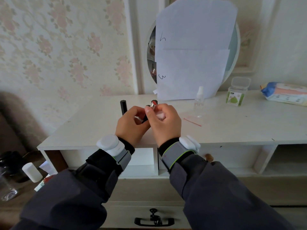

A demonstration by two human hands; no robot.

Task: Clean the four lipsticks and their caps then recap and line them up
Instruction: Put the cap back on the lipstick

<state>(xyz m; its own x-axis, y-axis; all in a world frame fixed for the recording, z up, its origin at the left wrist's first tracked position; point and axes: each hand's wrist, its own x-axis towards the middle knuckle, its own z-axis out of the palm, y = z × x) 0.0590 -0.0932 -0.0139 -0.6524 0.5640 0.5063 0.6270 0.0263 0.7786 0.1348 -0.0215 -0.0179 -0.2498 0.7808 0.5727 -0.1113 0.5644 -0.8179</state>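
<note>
An uncapped lipstick (153,105) with a silver collar and red tip is held up between both hands over the white dresser top (224,127). My left hand (131,123) grips its black base from the left. My right hand (163,122) pinches the silver collar with the thumb and holds a white wipe (160,115) in the palm. A black capped lipstick (123,107) stands upright on the dresser just left of my left hand. The other lipsticks and caps are hidden behind my hands or out of sight.
A small clear spray bottle (199,102) stands right of my hands, with a thin pink strip (192,122) lying before it. Farther right are a green-labelled plastic box (236,92) and a pack of wipes (285,93). A paper-covered round mirror (196,48) stands behind.
</note>
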